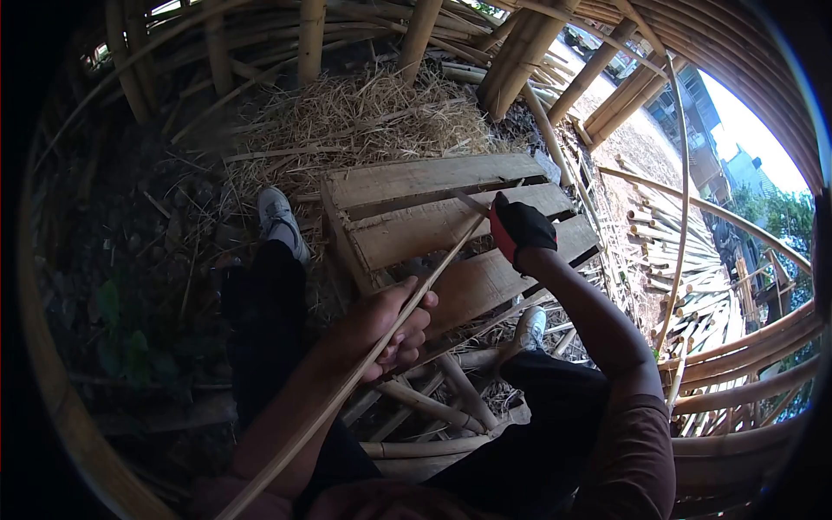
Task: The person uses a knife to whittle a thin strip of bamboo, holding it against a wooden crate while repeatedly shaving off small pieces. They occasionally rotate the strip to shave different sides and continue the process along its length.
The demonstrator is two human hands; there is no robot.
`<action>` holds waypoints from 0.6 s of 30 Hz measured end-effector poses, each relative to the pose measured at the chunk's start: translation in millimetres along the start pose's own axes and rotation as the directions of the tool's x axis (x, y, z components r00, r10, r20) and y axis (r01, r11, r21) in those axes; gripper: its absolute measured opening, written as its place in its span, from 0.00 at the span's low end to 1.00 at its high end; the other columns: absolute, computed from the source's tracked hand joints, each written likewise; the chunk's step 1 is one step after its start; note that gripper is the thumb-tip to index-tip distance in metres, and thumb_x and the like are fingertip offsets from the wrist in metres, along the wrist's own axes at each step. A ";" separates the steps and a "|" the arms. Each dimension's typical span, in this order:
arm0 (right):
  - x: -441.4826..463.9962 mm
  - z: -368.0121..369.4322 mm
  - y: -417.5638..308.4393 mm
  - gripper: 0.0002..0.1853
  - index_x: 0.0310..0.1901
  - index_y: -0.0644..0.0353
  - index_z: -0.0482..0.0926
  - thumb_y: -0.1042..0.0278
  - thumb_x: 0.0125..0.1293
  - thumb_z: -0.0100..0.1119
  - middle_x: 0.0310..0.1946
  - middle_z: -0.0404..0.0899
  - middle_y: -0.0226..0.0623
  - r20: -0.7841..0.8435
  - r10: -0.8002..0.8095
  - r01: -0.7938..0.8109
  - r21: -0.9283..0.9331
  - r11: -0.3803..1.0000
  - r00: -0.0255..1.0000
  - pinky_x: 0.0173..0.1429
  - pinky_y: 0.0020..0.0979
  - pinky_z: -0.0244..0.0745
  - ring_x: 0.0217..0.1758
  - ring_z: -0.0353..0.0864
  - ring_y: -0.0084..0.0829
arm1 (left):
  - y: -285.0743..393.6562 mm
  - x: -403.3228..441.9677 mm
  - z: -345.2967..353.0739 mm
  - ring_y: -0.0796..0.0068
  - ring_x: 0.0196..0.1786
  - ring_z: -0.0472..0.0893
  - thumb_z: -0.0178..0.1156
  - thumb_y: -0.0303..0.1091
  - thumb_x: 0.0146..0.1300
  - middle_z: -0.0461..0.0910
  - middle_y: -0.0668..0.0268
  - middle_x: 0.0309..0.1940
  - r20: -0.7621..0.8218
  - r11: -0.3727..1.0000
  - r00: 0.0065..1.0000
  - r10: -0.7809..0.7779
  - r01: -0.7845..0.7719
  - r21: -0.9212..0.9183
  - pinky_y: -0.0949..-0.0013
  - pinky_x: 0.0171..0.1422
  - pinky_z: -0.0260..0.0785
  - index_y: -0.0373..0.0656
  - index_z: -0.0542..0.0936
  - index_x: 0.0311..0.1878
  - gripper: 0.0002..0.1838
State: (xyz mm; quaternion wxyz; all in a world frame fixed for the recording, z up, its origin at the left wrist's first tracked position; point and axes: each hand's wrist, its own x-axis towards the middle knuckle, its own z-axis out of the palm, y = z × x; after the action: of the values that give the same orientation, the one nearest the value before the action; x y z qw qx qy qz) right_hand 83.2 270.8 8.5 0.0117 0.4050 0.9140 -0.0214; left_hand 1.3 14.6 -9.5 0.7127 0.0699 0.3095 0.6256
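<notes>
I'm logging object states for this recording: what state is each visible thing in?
Left hand: bare, curled, holding the bamboo strip.
Right hand: gloved, gripping the knife.
Knife: blade bare, handle hidden; contact with strip unclear.
Bamboo strip: long, thin, held at a slant.
Slatted stand: gaps showing between its boards.
Shavings: heaped loosely on the ground.
Bamboo poles: lying loosely piled outside.

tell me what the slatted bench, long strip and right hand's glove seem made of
Slatted bench: probably wood, rough and unpainted; bare brown planks show streaky grain.
Long strip: likely split bamboo, uncoated; it's slender and straw-coloured.
Glove: perhaps fabric, matte black and red; weave unclear.
</notes>
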 end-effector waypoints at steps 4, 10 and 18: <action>-29.6 -10.2 -29.7 0.37 0.40 0.61 0.85 0.41 0.75 0.26 0.38 0.85 0.52 0.083 0.031 -0.033 0.023 0.999 0.996 0.56 0.51 0.74 0.45 0.83 0.56 | -0.7 0.7 -0.6 0.90 0.07 0.55 0.34 0.48 0.80 0.59 0.79 0.10 0.017 0.999 1.000 0.001 0.000 -0.046 0.84 0.12 0.47 0.47 0.67 0.42 0.18; -21.2 -15.2 -17.3 0.37 0.34 0.59 0.85 0.44 0.77 0.24 0.33 0.85 0.49 -0.054 0.024 -0.030 -0.103 0.994 0.998 0.54 0.50 0.75 0.42 0.84 0.53 | -1.0 5.4 -1.0 0.89 0.08 0.55 0.34 0.49 0.80 0.59 0.79 0.10 -0.003 1.000 1.000 -0.003 0.003 0.016 0.83 0.12 0.48 0.46 0.67 0.42 0.18; -34.5 -5.3 27.9 0.40 0.33 0.61 0.82 0.26 0.69 0.38 0.29 0.82 0.42 0.367 0.130 -0.303 0.467 0.831 0.921 0.46 0.37 0.71 0.34 0.79 0.36 | -8.8 5.0 7.1 0.86 0.08 0.55 0.36 0.49 0.80 0.59 0.78 0.10 0.024 0.999 0.999 -0.035 0.034 0.034 0.80 0.13 0.48 0.45 0.69 0.44 0.19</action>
State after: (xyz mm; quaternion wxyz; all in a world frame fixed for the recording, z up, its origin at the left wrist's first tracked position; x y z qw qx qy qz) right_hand 127.0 264.2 14.3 0.0531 0.4866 0.8077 -0.3286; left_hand 12.6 19.5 -9.9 0.7259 0.0844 0.3124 0.6069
